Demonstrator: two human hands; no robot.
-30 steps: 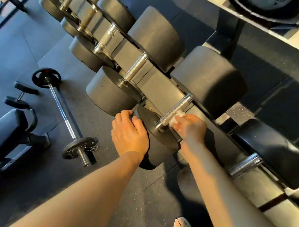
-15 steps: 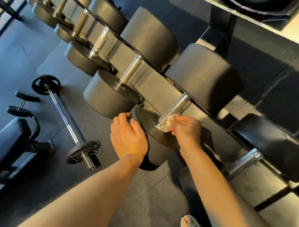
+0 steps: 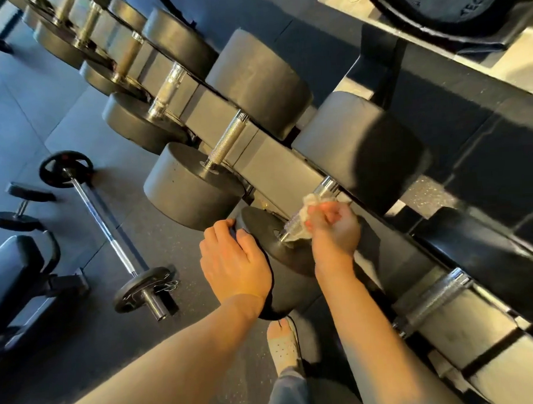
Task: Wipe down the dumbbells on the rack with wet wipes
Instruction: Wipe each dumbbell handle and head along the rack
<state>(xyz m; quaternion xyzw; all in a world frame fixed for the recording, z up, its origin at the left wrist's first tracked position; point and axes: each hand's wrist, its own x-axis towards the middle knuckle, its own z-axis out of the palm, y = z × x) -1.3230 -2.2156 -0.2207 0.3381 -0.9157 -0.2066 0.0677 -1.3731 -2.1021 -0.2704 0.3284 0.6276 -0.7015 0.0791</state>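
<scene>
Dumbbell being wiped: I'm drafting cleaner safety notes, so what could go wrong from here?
The left hand holds the near dumbbell head; if it rolled off the rack, the foot right below might be hit. The right hand wraps the wet wipe round the handle close to the rack, so fingers could get pinched.

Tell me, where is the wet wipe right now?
In the head view, the wet wipe sits right of centre, bunched on the chrome handle of a racked dumbbell, gripped by the right hand.
</scene>
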